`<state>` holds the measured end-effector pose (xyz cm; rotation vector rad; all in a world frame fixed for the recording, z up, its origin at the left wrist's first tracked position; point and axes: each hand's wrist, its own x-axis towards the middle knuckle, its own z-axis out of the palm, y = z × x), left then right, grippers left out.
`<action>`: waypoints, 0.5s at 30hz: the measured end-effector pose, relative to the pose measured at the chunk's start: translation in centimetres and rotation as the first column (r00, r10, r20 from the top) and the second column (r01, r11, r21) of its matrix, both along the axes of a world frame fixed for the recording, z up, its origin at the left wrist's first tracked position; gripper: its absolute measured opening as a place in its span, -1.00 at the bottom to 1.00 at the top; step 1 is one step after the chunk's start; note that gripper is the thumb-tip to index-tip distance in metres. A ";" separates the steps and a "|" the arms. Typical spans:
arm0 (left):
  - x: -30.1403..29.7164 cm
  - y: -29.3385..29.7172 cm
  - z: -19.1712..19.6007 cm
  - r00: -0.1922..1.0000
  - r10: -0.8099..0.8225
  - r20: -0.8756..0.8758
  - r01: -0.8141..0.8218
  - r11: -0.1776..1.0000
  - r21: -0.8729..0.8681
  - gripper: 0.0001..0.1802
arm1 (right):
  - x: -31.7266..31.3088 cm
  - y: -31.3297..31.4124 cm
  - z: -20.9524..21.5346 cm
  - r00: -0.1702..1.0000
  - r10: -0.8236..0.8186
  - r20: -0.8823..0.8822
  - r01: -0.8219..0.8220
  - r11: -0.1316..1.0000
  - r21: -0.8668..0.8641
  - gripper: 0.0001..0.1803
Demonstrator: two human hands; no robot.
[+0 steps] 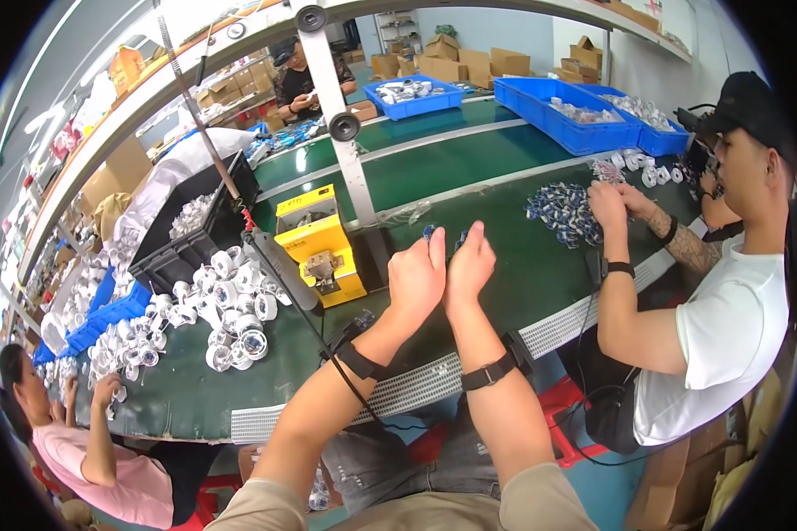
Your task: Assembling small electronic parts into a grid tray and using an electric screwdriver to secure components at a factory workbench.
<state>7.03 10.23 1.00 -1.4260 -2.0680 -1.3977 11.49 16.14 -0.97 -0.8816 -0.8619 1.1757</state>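
Above the green work table point(416, 327), my two hands are held close together with thumbs pointing up. My left hand point(418, 276) is closed, and a small blue part point(429, 232) sticks out at its fingertips. Right beside it, my right hand point(470, 268) is also closed, with another small blue part point(461, 237) showing by the thumb. Most of both parts is hidden by my fingers. A pile of similar small blue and white parts point(565, 215) lies to the right of my hands.
Left of my hands stand a yellow box-shaped device point(321, 243) and a hanging grey electric screwdriver point(282, 270). White round housings point(230, 305) are heaped beyond them near a black crate point(195, 221). Blue bins point(567, 133) stand at the back. Co-workers sit at left point(97, 469) and right point(708, 336).
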 end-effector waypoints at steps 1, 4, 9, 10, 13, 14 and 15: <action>0.3 0.1 0.1 1.000 -0.010 0.002 0.010 1.000 0.001 -0.53 | 0.1 0.4 -0.1 0.924 0.139 -0.357 -0.263 0.908 -0.327 -0.56; 0.3 -0.2 0.9 0.986 -0.072 -0.150 0.011 0.929 -0.370 -0.51 | 0.6 -0.6 -0.4 0.606 0.182 -0.775 -0.587 0.759 -0.282 -0.58; 0.1 -2.0 3.9 0.977 -0.139 -0.161 0.086 0.950 -0.299 -0.56 | 0.0 2.9 -3.5 0.377 0.207 -0.903 -0.622 0.779 -0.082 -0.67; -1.1 -2.9 4.3 0.979 -0.167 -0.118 0.124 0.942 -0.311 -0.56 | 0.4 4.4 -2.7 0.433 0.132 -0.892 -0.580 0.798 -0.163 -0.72; -4.7 -7.1 4.1 0.965 -0.261 -0.038 0.204 0.829 -0.521 -0.57 | 4.7 9.9 -1.6 0.817 0.239 -0.526 -0.369 0.916 -0.157 -0.80; -6.8 -8.5 1.9 0.954 -0.283 -0.095 0.184 0.809 -0.559 -0.56 | 5.8 10.7 -1.5 0.992 0.108 0.071 -0.098 0.986 -0.135 -0.71; -7.7 -10.5 0.9 0.964 -0.222 -0.146 0.087 0.783 -0.616 -0.49 | 6.2 10.9 -1.8 0.599 -0.166 0.783 0.208 0.977 0.048 -0.61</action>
